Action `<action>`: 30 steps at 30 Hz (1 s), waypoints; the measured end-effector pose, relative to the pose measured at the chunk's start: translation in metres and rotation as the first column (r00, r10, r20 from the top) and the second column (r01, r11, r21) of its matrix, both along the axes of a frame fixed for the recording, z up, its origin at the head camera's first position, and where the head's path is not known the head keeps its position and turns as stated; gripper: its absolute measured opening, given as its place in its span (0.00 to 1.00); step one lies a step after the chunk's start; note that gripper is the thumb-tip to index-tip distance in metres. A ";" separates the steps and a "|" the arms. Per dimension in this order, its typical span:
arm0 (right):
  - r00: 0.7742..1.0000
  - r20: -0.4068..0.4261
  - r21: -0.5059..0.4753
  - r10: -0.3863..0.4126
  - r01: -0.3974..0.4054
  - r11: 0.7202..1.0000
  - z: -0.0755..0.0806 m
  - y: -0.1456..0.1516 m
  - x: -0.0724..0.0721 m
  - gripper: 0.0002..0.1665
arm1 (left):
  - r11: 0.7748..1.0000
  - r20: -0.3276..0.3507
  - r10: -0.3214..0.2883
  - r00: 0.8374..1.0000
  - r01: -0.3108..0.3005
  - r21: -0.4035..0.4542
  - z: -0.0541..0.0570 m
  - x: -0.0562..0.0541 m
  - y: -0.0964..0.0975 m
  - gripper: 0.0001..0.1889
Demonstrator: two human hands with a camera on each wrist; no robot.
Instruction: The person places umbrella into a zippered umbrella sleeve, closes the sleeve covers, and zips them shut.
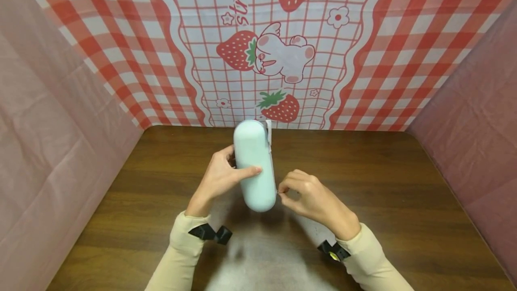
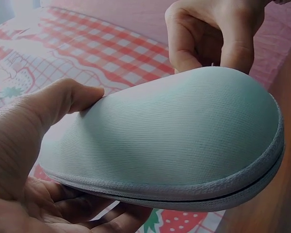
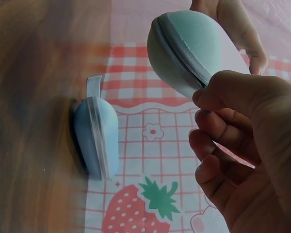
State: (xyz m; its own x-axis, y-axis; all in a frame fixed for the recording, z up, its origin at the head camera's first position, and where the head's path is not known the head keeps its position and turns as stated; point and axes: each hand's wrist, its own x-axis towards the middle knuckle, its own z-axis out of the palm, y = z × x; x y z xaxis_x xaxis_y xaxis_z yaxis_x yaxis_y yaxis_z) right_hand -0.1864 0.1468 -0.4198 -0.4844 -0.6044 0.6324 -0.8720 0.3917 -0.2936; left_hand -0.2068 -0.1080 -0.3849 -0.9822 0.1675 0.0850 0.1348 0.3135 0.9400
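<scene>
A mint-green zip case (image 1: 253, 165), long with rounded ends, is held up over the table by my left hand (image 1: 220, 175). The thumb lies across its front, and the other fingers go behind; in the left wrist view they support its underside. A grey zip seam (image 2: 184, 190) runs round its edge. My right hand (image 1: 311, 194) is at the case's lower right side. In the right wrist view, thumb and index finger of the right hand (image 3: 262, 121) pinch at the seam, on what appears to be the zip pull, mostly covered by the fingertips.
A light-blue zip case (image 3: 96, 138) with a loop stands at the back of the wooden table (image 1: 383, 183); from the head it is mostly hidden behind the mint-green one. A strawberry-print cloth (image 1: 291, 57) hangs behind, with pink cloth walls (image 1: 468, 80) at both sides.
</scene>
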 end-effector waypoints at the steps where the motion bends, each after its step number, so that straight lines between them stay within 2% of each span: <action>1: 1.000 0.001 -0.001 0.002 -0.002 1.000 0.000 0.000 0.000 0.14 | 1.000 0.001 0.001 1.000 -0.001 0.001 0.000 0.000 0.000 0.30; 23: 0.999 0.037 0.027 -0.015 0.014 1.000 -0.002 0.000 0.000 0.13 | 0.999 0.000 0.030 1.000 -0.030 0.011 0.000 -0.001 -0.001 0.30; 30: 0.999 0.052 0.034 -0.007 0.005 0.999 -0.002 0.000 0.001 0.12 | 0.998 0.003 0.055 0.998 -0.055 0.039 0.001 -0.001 -0.001 0.30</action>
State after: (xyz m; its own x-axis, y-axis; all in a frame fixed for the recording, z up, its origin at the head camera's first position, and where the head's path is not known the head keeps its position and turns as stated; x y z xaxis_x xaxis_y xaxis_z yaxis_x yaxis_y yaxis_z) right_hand -0.1855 0.1464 -0.4217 -0.5195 -0.6219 0.5860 -0.8537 0.4071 -0.3249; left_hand -0.2077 -0.1086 -0.3838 -0.9900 0.1095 0.0890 0.1169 0.2833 0.9519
